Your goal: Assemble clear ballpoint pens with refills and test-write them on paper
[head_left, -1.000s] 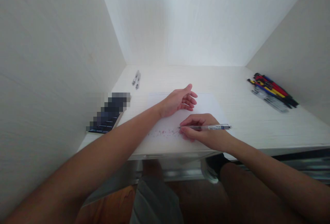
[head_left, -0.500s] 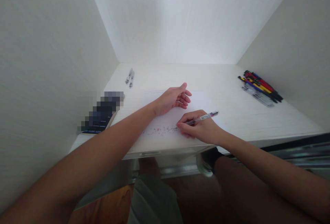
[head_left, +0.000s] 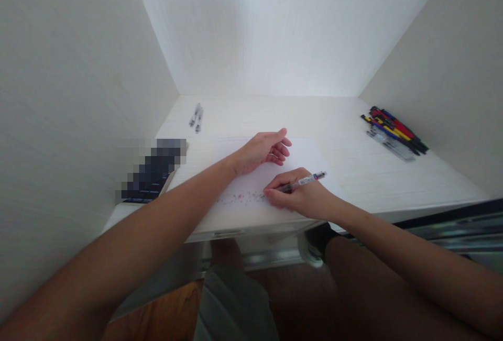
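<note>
A clear-barrelled pen [head_left: 307, 179] is gripped in my right hand [head_left: 301, 194], its tip down at the sheet of white paper [head_left: 310, 152]. Small dark and reddish marks [head_left: 239, 197] run along the paper's near edge, just left of the pen tip. My left hand [head_left: 263, 151] rests on its side over the upper part of the sheet. Its fingers are loosely curled and apart, with nothing in them. The left wrist and forearm cover the paper's left side.
Two clear pens [head_left: 196, 117] lie at the back left of the white desk [head_left: 346, 131]. Several coloured and clear pens [head_left: 393, 131] form a pile on the right. A blurred-out dark device [head_left: 147, 181] stands by the left wall. Panels enclose the desk on three sides.
My right hand and the pen have shifted slightly left along the row of marks. My left hand has stayed almost in place. The whole view has moved a little.
</note>
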The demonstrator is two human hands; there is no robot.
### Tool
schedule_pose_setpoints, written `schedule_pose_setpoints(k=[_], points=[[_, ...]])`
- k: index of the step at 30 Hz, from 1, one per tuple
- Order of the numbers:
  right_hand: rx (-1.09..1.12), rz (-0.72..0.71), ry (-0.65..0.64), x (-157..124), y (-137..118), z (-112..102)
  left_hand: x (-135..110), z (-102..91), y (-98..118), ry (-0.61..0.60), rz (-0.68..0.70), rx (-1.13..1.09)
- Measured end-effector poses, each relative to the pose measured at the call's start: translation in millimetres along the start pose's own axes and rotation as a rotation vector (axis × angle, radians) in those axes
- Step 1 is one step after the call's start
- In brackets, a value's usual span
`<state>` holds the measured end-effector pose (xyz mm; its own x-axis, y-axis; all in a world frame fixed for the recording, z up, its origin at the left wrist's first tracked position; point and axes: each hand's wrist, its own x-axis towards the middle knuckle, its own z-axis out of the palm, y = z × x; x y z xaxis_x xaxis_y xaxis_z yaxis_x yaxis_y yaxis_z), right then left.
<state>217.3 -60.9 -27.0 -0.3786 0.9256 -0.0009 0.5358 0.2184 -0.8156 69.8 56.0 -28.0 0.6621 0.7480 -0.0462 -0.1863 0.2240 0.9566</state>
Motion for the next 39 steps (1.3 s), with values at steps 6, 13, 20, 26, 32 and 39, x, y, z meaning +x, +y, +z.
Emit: schedule_pose_setpoints(k=[6,13,20,26,32,39], points=[[-0.003,0.007,-0.012,-1,0,0,2,-1.6,-1,-0.013,0.0,0.006],[0.048,0.02,-0.009,-1,-2,0,-1,-0.1,0,-0.006,-0.006,0.004],[0.378,0.055,0.142,4,-2,-10,-1,-0.3,7,0.06,-0.067,-0.149],[0.539,-0.093,0.515,41,3,-43,0,-5.2,14,0.079,-0.046,-0.263],[0.329,-0.04,0.459,96,27,-72,-4,-1.4,9,-0.022,0.021,0.185],[0.288,0.015,0.327,121,52,-65,-18,21.4,1,-0.149,0.207,1.148]])
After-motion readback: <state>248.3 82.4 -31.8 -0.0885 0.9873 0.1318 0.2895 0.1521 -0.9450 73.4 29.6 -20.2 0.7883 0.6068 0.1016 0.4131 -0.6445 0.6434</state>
